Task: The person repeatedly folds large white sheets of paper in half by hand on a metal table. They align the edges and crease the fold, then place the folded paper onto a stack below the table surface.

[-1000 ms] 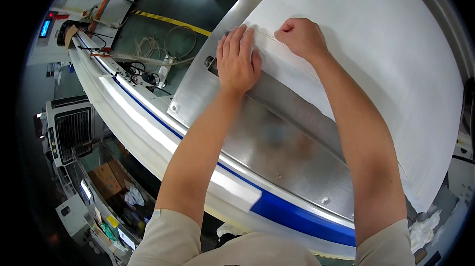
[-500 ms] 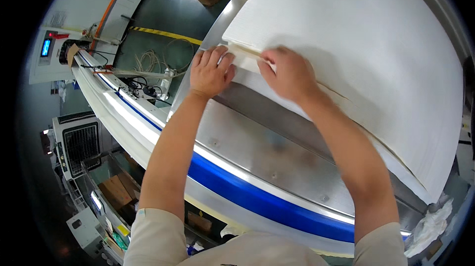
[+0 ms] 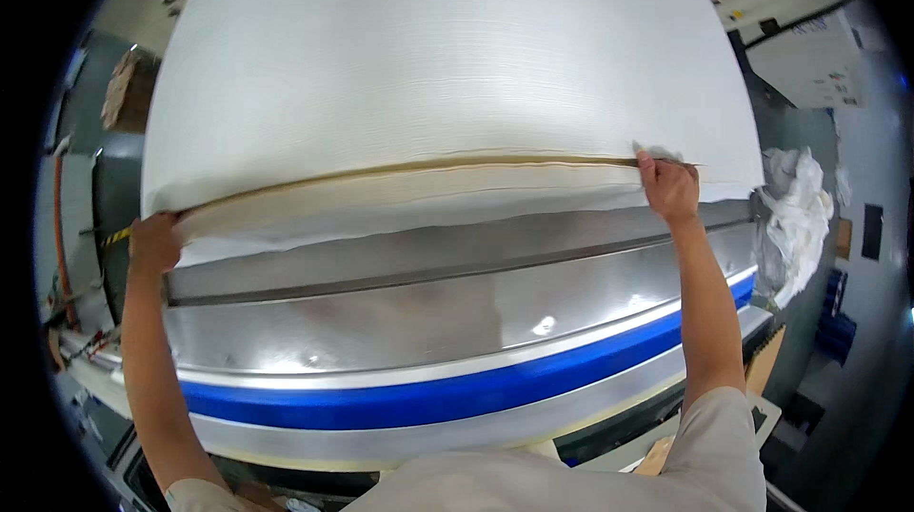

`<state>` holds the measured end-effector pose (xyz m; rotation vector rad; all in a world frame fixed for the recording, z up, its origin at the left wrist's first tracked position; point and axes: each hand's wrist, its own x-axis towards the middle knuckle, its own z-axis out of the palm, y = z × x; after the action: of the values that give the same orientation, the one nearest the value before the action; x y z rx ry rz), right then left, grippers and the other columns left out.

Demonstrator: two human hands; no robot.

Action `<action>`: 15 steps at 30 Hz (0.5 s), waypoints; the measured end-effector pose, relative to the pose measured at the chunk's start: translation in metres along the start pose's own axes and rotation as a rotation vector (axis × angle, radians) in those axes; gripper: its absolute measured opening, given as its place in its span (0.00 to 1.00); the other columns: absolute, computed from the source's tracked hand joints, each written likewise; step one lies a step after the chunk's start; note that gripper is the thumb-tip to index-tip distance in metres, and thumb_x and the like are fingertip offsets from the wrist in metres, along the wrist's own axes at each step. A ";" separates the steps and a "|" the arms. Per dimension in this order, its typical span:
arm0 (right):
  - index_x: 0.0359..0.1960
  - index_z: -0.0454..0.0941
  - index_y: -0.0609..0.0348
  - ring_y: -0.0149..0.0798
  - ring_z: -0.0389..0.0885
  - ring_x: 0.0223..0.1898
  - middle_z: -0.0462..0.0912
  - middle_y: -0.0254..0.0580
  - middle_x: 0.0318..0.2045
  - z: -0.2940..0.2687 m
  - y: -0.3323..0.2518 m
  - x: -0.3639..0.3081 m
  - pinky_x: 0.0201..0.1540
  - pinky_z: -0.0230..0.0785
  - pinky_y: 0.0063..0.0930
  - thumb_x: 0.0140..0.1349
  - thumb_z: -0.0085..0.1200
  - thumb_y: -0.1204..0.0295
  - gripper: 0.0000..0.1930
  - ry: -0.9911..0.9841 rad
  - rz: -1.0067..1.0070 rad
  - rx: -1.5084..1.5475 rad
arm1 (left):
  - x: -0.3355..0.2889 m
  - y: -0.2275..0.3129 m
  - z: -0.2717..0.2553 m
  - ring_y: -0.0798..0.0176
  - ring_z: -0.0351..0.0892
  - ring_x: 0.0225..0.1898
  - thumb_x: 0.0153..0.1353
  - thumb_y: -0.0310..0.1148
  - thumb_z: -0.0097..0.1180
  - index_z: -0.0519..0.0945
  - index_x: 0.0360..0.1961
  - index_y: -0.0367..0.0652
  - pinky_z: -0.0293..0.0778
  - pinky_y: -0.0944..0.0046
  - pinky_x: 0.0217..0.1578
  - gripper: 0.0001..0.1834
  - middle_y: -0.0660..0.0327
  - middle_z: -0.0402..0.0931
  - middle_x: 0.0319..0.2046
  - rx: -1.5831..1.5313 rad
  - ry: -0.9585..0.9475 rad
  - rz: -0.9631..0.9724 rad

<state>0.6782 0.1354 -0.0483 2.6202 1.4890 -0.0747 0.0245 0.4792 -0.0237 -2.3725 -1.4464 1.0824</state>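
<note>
A wide white layered sheet (image 3: pixel 447 55), like cloth or thick paper, covers the metal table ahead of me. Along its near side a cream-edged gap runs from left to right, with a loose front strip (image 3: pixel 409 196) below it. My left hand (image 3: pixel 155 241) is closed around the left end of this edge, its fingertips partly hidden. At the right end, my right hand (image 3: pixel 671 192) grips the same edge, thumb on top and fingers curled. Both arms are spread wide, and the layers between the hands stand slightly apart.
Bare metal tabletop (image 3: pixel 447 317) lies nearer to me, bordered by a blue strip (image 3: pixel 428 404). Crumpled white material (image 3: pixel 798 217) hangs at the table's right. On the floor at the left stands a brown box (image 3: pixel 129 93); a white cabinet (image 3: pixel 804 60) is far right.
My hands were close together at the sheet's left corner; now they are spread to both ends of its near edge. The view has turned to face the sheet squarely.
</note>
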 end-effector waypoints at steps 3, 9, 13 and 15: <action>0.24 0.83 0.61 0.51 0.81 0.36 0.83 0.50 0.28 0.007 0.100 0.012 0.58 0.57 0.50 0.69 0.25 0.47 0.36 -0.031 0.148 -0.071 | 0.022 -0.028 0.062 0.55 0.77 0.43 0.56 0.26 0.51 0.80 0.41 0.45 0.70 0.55 0.46 0.12 0.55 0.78 0.39 0.236 0.112 0.011; 0.34 0.81 0.63 0.50 0.79 0.45 0.82 0.53 0.38 0.019 0.241 0.033 0.60 0.58 0.46 0.69 0.26 0.48 0.34 -0.138 0.287 -0.306 | 0.038 -0.063 0.119 0.51 0.78 0.41 0.59 0.25 0.49 0.79 0.40 0.40 0.75 0.58 0.42 0.10 0.53 0.78 0.38 0.117 0.161 -0.101; 0.47 0.76 0.52 0.50 0.78 0.47 0.80 0.48 0.44 0.031 0.347 0.032 0.54 0.67 0.44 0.64 0.41 0.62 0.16 -0.395 0.103 -0.535 | 0.050 -0.092 0.146 0.47 0.77 0.41 0.60 0.25 0.45 0.78 0.42 0.38 0.74 0.54 0.43 0.12 0.49 0.78 0.38 0.046 0.291 -0.040; 0.47 0.76 0.54 0.47 0.77 0.50 0.79 0.46 0.47 0.020 0.355 0.031 0.54 0.67 0.41 0.62 0.42 0.63 0.16 -0.403 0.135 -0.262 | 0.044 -0.093 0.144 0.46 0.77 0.41 0.60 0.25 0.43 0.78 0.43 0.37 0.73 0.53 0.44 0.13 0.49 0.77 0.39 0.069 0.280 0.005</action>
<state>0.9995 -0.0207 -0.0410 2.3133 1.1034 -0.3467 -0.1234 0.5314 -0.1062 -2.3656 -1.2846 0.7496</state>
